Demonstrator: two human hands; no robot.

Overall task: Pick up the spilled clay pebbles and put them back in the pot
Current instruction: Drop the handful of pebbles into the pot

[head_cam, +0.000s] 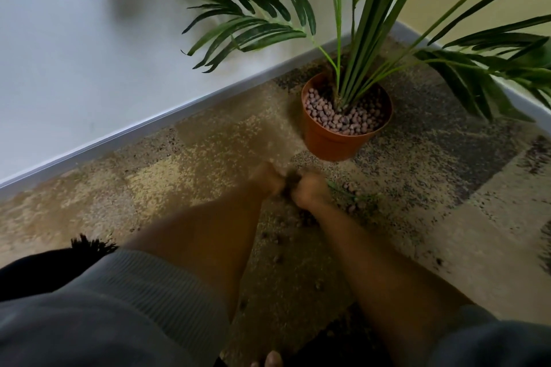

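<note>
An orange plastic pot (pixel 331 144) holding a green palm and a layer of pinkish clay pebbles (pixel 343 120) stands on the carpet near the wall corner. Spilled clay pebbles (pixel 351 205) lie scattered on the carpet in front of it, some near a fallen green leaf (pixel 354 195). My left hand (pixel 268 180) and my right hand (pixel 311 190) are pressed together low over the carpet just in front of the pot, both blurred. Something dark shows between the two hands; I cannot tell whether the fingers hold pebbles.
A patterned beige and grey carpet (pixel 179 157) covers the floor. A grey baseboard (pixel 149 131) runs along the white wall on the left and behind the pot. Palm fronds (pixel 447 53) overhang the pot. More loose pebbles (pixel 277 259) lie between my forearms.
</note>
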